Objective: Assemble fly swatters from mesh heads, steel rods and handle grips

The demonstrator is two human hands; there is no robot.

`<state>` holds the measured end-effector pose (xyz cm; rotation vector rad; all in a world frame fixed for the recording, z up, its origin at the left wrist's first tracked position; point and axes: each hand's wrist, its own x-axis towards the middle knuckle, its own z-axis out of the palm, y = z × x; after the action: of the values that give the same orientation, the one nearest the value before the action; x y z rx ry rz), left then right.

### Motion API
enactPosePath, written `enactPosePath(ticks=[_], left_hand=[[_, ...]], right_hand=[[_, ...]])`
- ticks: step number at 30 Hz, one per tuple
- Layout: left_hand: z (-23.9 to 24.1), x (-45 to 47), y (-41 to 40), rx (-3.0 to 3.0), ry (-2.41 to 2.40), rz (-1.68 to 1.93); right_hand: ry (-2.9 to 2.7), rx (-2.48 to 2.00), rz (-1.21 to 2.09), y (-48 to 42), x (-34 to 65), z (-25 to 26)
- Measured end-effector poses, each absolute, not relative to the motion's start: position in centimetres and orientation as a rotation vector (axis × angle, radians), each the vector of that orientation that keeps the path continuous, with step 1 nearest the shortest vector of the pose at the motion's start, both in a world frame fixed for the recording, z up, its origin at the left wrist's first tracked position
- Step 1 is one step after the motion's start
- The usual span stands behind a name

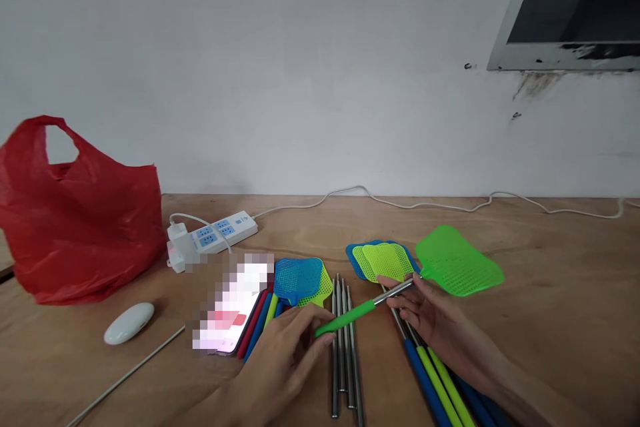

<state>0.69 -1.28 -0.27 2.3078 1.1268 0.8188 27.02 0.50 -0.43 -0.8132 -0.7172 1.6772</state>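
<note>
A green fly swatter (350, 315) is held between both hands, slanting up to the right. My left hand (287, 350) is closed around the end of its green handle. My right hand (435, 310) pinches the metal rod near the green mesh head (457, 263). Below the handle lie several bare metal rods (343, 353). Under my right hand rest more swatters, with blue and yellow-green mesh heads (385, 260) and matching handles (435, 380). Left of the rods are blue and yellow-green heads (300, 280), with red, blue and yellow-green handles (260, 320) partly behind my left hand.
A lit phone (240, 307), partly blurred out, lies beside the left handles. Behind it sits a white power strip (235, 230), its cable running along the wall. At the left stand a red plastic bag (85, 213) and a white oval object (129, 323) on the wooden table (565, 280).
</note>
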Motion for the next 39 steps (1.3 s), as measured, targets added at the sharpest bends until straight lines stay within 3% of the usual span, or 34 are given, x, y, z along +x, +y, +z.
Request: enactPosePath(ticks=[8,18,32,39], left_hand=[[-0.3,0.4,-1.2,2.3,1.13,0.866],[0.4,0.8,-1.1,2.332,1.053,0.622],[2.3,1.4,-2.1,2.202,1.115,0.746],[1.9,-1.3,-1.8,2.188,1.126,0.751]], right_hand=[[-0.75,-0.89,1.562,1.1,27.6,-0.8],[-0.964,-1.01,1.402,0.5,26.5,-1.1],[-1.215,-1.12,1.279,-0.2,26.4,0.2],[-0.867,-1.062,1.178,1.4,28.8,1.3]])
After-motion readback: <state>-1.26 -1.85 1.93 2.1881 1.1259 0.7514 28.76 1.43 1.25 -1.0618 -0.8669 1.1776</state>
